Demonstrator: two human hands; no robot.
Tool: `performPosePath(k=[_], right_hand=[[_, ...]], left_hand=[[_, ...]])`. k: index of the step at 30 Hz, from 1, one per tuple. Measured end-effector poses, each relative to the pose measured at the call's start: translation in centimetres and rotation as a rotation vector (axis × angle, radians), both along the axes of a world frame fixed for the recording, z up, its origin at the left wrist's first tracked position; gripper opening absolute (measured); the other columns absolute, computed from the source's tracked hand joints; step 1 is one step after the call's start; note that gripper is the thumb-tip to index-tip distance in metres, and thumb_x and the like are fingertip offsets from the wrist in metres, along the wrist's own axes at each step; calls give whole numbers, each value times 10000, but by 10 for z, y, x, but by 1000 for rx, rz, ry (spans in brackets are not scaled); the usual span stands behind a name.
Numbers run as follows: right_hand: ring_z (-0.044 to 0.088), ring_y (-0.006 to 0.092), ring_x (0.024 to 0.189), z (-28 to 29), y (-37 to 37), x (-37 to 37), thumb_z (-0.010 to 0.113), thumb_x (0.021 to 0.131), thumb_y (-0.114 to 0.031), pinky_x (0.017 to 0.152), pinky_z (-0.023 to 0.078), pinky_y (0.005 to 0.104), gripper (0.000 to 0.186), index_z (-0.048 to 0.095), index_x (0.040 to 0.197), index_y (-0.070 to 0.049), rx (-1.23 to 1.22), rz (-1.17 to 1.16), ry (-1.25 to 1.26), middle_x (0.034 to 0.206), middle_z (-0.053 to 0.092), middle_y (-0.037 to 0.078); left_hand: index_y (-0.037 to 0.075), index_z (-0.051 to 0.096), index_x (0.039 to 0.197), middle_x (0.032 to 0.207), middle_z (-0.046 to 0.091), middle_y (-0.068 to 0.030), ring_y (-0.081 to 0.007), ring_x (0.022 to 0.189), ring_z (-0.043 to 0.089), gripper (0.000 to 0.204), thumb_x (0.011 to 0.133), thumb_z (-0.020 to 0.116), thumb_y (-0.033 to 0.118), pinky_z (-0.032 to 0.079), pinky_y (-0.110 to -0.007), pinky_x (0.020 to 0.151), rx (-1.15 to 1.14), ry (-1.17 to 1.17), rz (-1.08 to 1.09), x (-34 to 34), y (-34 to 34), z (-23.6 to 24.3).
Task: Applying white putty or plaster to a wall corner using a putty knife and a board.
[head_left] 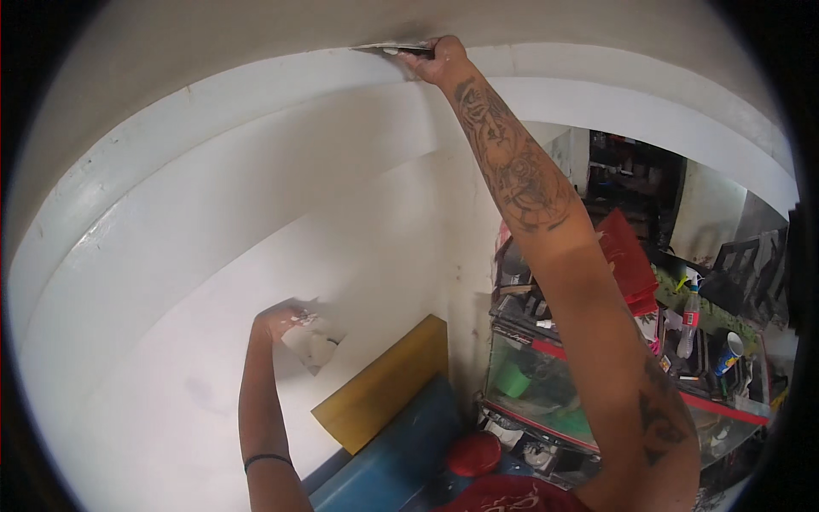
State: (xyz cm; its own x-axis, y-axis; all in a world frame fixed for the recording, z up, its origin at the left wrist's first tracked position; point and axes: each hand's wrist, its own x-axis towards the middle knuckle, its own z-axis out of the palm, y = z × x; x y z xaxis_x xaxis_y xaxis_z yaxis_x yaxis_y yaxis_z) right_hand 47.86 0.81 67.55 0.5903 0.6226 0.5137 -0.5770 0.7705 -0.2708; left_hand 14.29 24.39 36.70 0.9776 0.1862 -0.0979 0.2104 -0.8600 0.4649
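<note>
My right arm reaches up to the seam between the ceiling and a white moulding. My right hand is closed around a putty knife, whose thin flat blade lies along that seam and points left. White paste clings to the blade and fingers. Lower and to the left, in front of the white wall, my left hand grips a second putty knife. Its broad pale blade hangs downward and is smeared with white paste. The handle is mostly hidden by my fingers.
Below stand a yellow panel, a blue surface and a red round container. At right, a glass case bears a clear bottle, a blue can, a red folder-like sheet and other clutter.
</note>
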Motion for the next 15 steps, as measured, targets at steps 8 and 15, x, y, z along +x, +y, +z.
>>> performPosePath(k=[8, 15], right_hand=[[543, 187, 754, 6, 39, 60, 547, 696, -411, 715, 429, 250, 438, 549, 842, 2, -35, 5, -253, 779, 569, 92], [365, 300, 1027, 9, -74, 75, 280, 844, -111, 872, 375, 381, 316, 283, 1090, 87, -122, -408, -469, 1112, 338, 204]], left_hand=[[31, 557, 882, 980, 526, -111, -235, 940, 476, 247, 642, 549, 87, 380, -284, 799, 288, -56, -176, -26, 27, -12], [42, 562, 860, 978, 521, -113, -249, 922, 477, 257, 608, 569, 85, 379, -304, 801, 481, -60, -315, 37, -19, 17]])
